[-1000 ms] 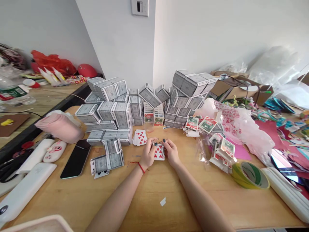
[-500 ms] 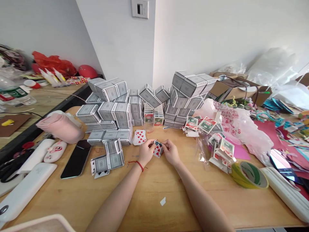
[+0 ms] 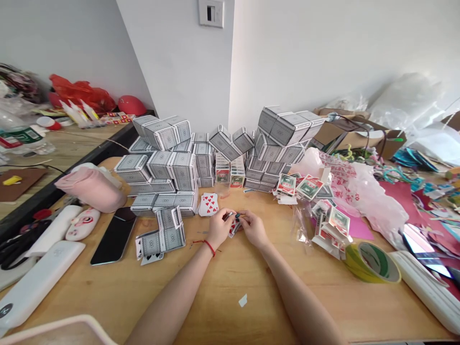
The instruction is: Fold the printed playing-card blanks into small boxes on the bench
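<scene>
My left hand (image 3: 219,229), with a red string bracelet at the wrist, pinches the left side of a playing card (image 3: 232,229) with red pips. From the other side, the bent fingers of my right hand (image 3: 254,229) close on the card's upper edge. Both thumbs and fingertips almost meet there and hide much of its face. Just beyond my left hand lies a pile of cards (image 3: 208,204) with a hearts card on top. Further left, patterned card blocks (image 3: 161,239) form an angled piece on the table, with black-suit cards sticking out beneath.
Stacks of grey-backed card blocks (image 3: 172,165) stand along the wall, with another stack (image 3: 283,127) at right. Opened card boxes (image 3: 336,223), yellow tape (image 3: 372,262) and plastic bags (image 3: 366,191) lie right. A phone (image 3: 113,237) and pink roll (image 3: 91,189) are left. A paper scrap (image 3: 243,300) lies in front.
My fingertips have drawn closer together over the card's upper edge, and less of its face shows. The view has shifted slightly.
</scene>
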The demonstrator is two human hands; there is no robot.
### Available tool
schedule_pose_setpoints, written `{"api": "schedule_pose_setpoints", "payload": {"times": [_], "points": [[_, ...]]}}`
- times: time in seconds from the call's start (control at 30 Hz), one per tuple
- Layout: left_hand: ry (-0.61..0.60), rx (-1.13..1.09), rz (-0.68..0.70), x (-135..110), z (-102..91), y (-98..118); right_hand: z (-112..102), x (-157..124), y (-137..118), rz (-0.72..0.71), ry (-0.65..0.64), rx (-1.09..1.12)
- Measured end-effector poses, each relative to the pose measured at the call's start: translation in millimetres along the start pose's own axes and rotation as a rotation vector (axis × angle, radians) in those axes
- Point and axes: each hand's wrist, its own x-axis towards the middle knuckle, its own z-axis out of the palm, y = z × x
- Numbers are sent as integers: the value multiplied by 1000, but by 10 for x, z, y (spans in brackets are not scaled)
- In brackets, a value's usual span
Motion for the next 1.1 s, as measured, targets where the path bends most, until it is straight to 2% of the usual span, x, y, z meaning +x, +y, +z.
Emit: {"api": "schedule_pose_setpoints", "payload": {"times": [0.13, 0.23, 0.33, 0.47, 0.6, 0.73, 0.9, 1.1], "points": [[27, -2, -13, 17, 10, -48, 28, -26, -73, -57, -28, -217], [63, 31, -7, 29, 14, -81, 80, -51, -113, -134, 103, -508], [80, 57, -24, 36, 11, -91, 119, -67, -110, -177, 162, -625], [10, -2, -15, 39, 6, -67, 113, -66, -63, -167, 210, -483], [-5, -126, 17, 41, 2, -47, 90, -41, -19, -59, 331, -226], [-23, -176, -53, 50, 1, -57, 71, -18, -3, 18, 360, 48], [-14, -195, -166, 71, -26, -58, 51, -49, -40, -29, 401, 6], [-116, -228, -186, 92, -91, -32, 15, -43, -72, -70, 224, 90]]}}
